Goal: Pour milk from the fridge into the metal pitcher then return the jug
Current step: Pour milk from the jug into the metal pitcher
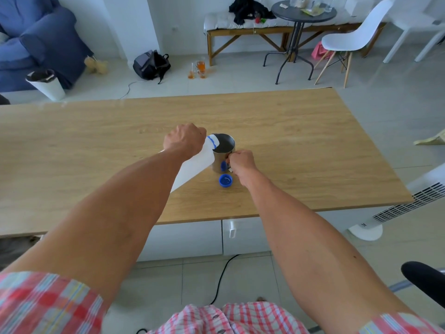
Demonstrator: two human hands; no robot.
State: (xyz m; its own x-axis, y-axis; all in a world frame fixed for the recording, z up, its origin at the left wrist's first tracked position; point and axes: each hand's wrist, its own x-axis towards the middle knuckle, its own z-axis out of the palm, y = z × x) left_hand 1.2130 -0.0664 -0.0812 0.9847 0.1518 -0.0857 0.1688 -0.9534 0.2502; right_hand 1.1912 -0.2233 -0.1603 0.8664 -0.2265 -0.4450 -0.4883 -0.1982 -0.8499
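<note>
Wide wooden counter (289, 131) fills the middle of the view, and beyond it the room is busy: a blue sofa (38, 42) at far left, a white bin (48, 86) beside it, a dark backpack (151, 65) slumped on the floor, and a few glasses of amber drink (198, 69) standing near a wooden bench (245, 30). A round black side table (303, 14) and a white chair (356, 36) sit to the right, and a white tower fan (414, 198) leans in at the counter's right edge.

On the counter itself, little crowds the action. A blue cap (225, 181) lies upturned just in front of the metal pitcher (224, 150), near the right hand (242, 162), which pinches the pitcher's handle. The pitcher stands upright mid-counter, its steel side mirroring the cap.

The left hand (184, 141) grips the milk jug (195, 165) from above. The jug is white, translucent plastic, tilted steeply, its blue-ringed mouth resting over the pitcher's rim.
</note>
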